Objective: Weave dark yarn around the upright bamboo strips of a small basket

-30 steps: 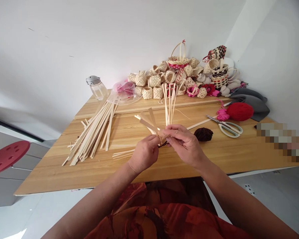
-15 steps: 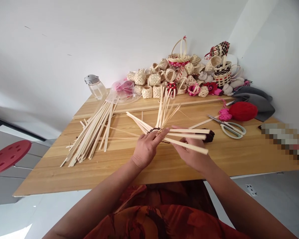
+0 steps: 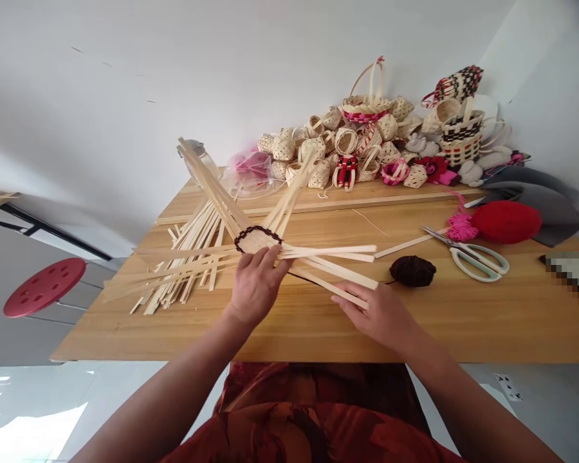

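My left hand point(image 3: 255, 285) presses on the woven centre of a star of pale bamboo strips point(image 3: 258, 239), ringed with dark brown yarn, its fingers stretched over it. The strips fan out left, right and up towards the wall. My right hand point(image 3: 379, 313) lies under the right-hand strips point(image 3: 340, 267), fingers extended and touching their ends. A ball of dark brown yarn point(image 3: 412, 271) sits on the wooden table point(image 3: 463, 321) just right of those strips, joined by a thin thread.
A loose pile of bamboo strips point(image 3: 188, 257) lies at the left. Several small woven baskets point(image 3: 367, 141) are heaped against the wall. Scissors point(image 3: 473, 257), red yarn point(image 3: 505, 221), a pink tassel point(image 3: 458, 225) and grey cloth point(image 3: 535, 186) lie at the right. A red stool point(image 3: 43, 286) stands left.
The bunched strips have been spread into a flat star and lowered towards the table. My left hand shifted from gripping to pressing the centre; my right hand slid out along the right strips.
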Action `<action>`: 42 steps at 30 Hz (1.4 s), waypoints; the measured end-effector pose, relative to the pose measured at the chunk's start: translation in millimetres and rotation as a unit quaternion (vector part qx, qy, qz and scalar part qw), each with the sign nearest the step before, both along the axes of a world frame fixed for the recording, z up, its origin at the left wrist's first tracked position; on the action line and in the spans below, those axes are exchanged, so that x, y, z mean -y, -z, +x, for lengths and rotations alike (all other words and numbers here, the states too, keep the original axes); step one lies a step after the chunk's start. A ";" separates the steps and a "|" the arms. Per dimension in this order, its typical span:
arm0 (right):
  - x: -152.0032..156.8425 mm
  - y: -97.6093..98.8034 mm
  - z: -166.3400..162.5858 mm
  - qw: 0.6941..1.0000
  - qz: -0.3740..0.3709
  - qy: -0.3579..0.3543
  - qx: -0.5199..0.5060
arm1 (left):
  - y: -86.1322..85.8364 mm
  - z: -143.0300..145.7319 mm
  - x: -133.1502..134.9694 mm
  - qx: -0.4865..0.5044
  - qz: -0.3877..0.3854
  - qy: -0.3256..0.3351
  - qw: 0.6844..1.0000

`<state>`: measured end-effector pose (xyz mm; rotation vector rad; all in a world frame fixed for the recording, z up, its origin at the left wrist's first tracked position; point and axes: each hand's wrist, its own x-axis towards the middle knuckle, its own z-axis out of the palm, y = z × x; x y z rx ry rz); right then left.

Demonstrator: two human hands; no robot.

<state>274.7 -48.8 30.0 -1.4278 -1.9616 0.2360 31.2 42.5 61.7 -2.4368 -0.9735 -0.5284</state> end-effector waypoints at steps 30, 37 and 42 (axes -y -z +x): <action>-53.3 7.4 47.6 0.952 -0.136 0.274 -0.022 | 29.2 -25.3 -13.1 0.200 -0.274 0.221 0.914; -39.5 -2.6 41.1 0.976 -0.105 0.167 0.095 | 22.1 -25.8 -18.7 0.278 -0.414 0.164 0.851; -23.5 -22.9 1.1 0.995 -0.019 0.101 -0.012 | 10.2 -25.7 -15.0 0.305 -0.458 0.183 0.815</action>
